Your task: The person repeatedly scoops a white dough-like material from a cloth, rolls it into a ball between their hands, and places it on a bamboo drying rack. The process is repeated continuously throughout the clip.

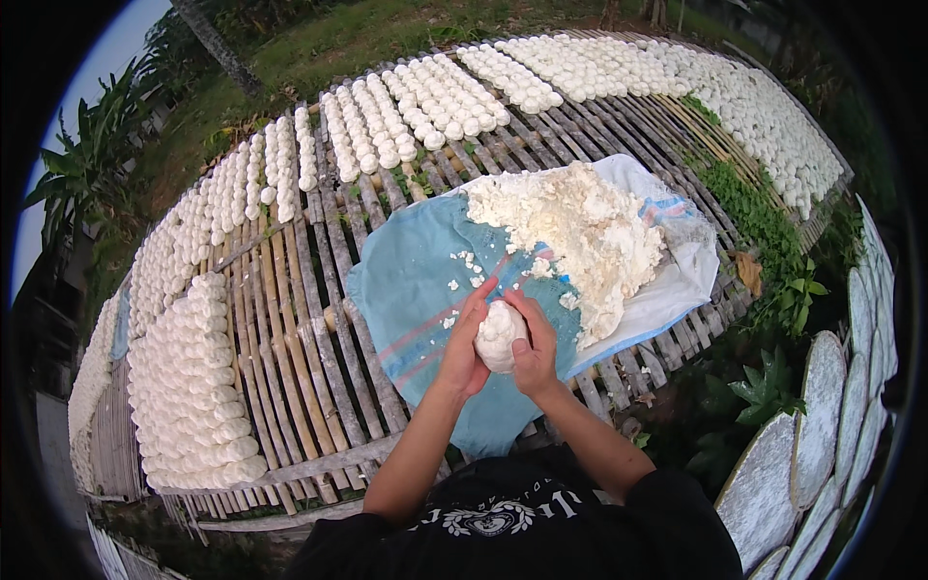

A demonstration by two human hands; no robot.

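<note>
Cupped between my two hands is a rounded white ball of dough-like mass (pixel 499 338). My left hand (pixel 465 356) wraps its left side, and my right hand (pixel 539 354) presses from the right with the thumb over the front. Below them spreads a blue-green cloth (pixel 411 275) with reddish stripes, dotted with loose white crumbs (pixel 468 261). A large crumbly heap of the same off-white mass (pixel 590 237) lies just beyond and to the right, partly on the cloth and partly on a white woven sack (pixel 698 253).
Everything lies on a slatted bamboo rack (pixel 290 358). Rows of white balls (pixel 372 121) line its far side, with a dense block of balls (pixel 188 387) at left and more balls (pixel 764 116) at far right. Green plants (pixel 744 213) grow through the slats. Pale oval panels (pixel 773 483) stand at lower right.
</note>
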